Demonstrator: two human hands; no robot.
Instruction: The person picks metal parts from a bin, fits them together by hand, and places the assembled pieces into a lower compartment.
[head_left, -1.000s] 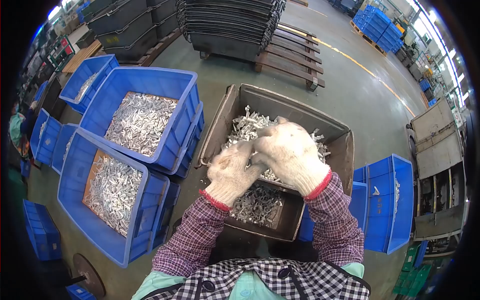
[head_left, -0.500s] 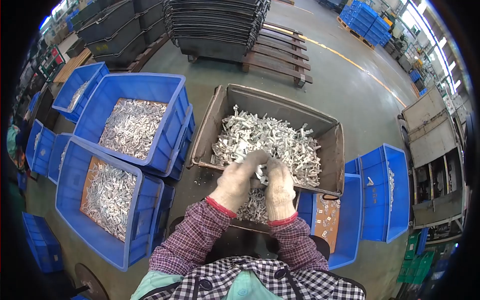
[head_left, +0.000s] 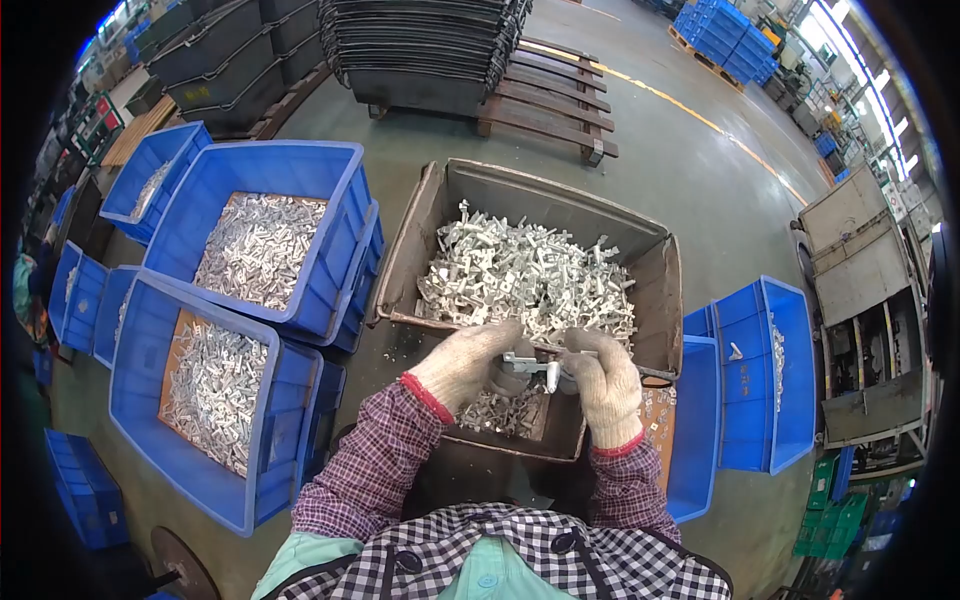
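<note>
My left hand (head_left: 468, 362) and my right hand (head_left: 606, 382) both wear off-white knit gloves with red cuffs. Between their fingertips is a small silvery metal bracket (head_left: 547, 370). My left fingers pinch its left end, and my right fingers close on its right side. Just beyond the hands, a worn dark bin (head_left: 655, 300) holds a heap of similar metal brackets (head_left: 530, 270). Under the hands lies a smaller tray (head_left: 565, 425) with more metal pieces (head_left: 495, 412), partly hidden by the gloves.
Blue crates (head_left: 122, 385) filled with metal pieces stand on the left. More blue crates (head_left: 740, 400) are on the right, beside a grey metal rack (head_left: 860, 320). Ahead are stacked dark bins (head_left: 420, 90) and a wooden pallet (head_left: 550, 100).
My hands have moved apart and slightly toward me, with the right one shifting rightward. The bracket between them now shows clearly. The view has shifted slightly.
</note>
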